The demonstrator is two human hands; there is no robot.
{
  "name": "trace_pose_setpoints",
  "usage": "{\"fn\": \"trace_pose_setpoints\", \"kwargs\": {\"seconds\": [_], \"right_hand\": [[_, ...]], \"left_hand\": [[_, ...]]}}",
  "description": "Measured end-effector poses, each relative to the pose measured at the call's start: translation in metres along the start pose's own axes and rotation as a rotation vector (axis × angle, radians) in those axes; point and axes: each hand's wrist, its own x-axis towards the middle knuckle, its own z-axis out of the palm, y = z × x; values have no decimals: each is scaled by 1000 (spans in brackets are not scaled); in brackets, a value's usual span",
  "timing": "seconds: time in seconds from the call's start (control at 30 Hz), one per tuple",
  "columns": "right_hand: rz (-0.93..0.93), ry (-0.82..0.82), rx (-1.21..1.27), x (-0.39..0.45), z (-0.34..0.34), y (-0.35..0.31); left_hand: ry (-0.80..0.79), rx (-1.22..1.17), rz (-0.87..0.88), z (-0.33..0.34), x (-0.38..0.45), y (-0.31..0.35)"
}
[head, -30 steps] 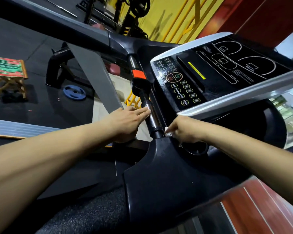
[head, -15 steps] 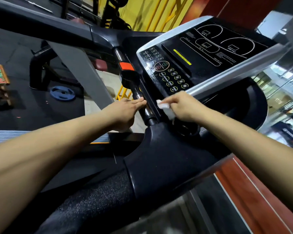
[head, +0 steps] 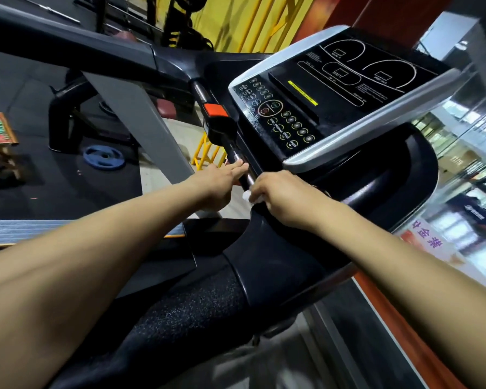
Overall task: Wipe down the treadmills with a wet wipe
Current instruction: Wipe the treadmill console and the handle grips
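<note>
The right hand (head: 282, 196) is clenching a crumpled white wet wipe (head: 247, 196), of which only a small tuft is showing below the curled fingers, and is pressing it against the lower end of the short chrome-and-black handlebar grip (head: 240, 169) where that bar is meeting the glossy black plastic side housing (head: 278, 265) of the treadmill. The left hand (head: 222, 182) is lying flat with straight fingers, its fingertips touching the same bar just above the wipe and grasping nothing. Farther up the bar, the orange-topped black safety clip (head: 216, 119) is sitting beside the black button console with its silver-grey frame (head: 320, 108). Pale smears are showing on the near left edge of the console, suggesting, as a judgement, that this panel is either freshly damp or not yet cleaned; which, the view cannot settle. The wiping appears to be in an early-to-middle stage: the bar is being treated, while the housing, the speckled black handrail padding (head: 191, 313) and any further treadmills are probably remaining. A blue weight plate (head: 104, 158) is lying on the dark floor beyond.
</note>
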Motion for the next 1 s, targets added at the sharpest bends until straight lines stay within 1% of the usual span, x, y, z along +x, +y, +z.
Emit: {"fn": "trace_pose_setpoints", "kwargs": {"seconds": [0.1, 0.17, 0.23, 0.4, 0.43, 0.5, 0.57, 0.6, 0.63, 0.73, 0.8, 0.83, 0.9, 1.0], "right_hand": [[11, -49, -11, -18, -3, 0], [80, -18, -41, -19, -10, 7], [128, 8, -15, -21, -14, 17], [91, -8, 134, -37, -8, 31], [77, -11, 177, -39, -9, 35], [71, 3, 185, -45, -14, 49], [102, 53, 109, -53, -25, 74], [134, 68, 34, -57, -34, 87], [175, 78, -54, -60, -42, 106], [375, 74, -284, -58, -63, 163], [410, 81, -399, -47, -66, 195], [418, 82, -442, -39, -66, 210], [450, -7, -501, -24, -65, 226], [539, -260, -532, 2, -54, 226]], "left_hand": [[5, -6, -6, 2, 0, 4], [33, -14, 5, 1, 0, 8], [56, -12, 4, -1, -3, 11], [71, 7, -56, -2, -11, 18], [80, 27, -64, -4, -10, 20], [118, 94, -51, -13, -9, 29], [174, 117, 4, -17, -5, 37], [176, 122, 44, -17, -1, 40], [163, 138, 86, -17, 4, 44], [92, 157, 221, -13, 30, 61], [101, 190, 289, -11, 49, 77], [130, 197, 308, -12, 57, 85], [177, 193, 307, -10, 71, 96], [239, 168, 371, -4, 82, 98]]}}
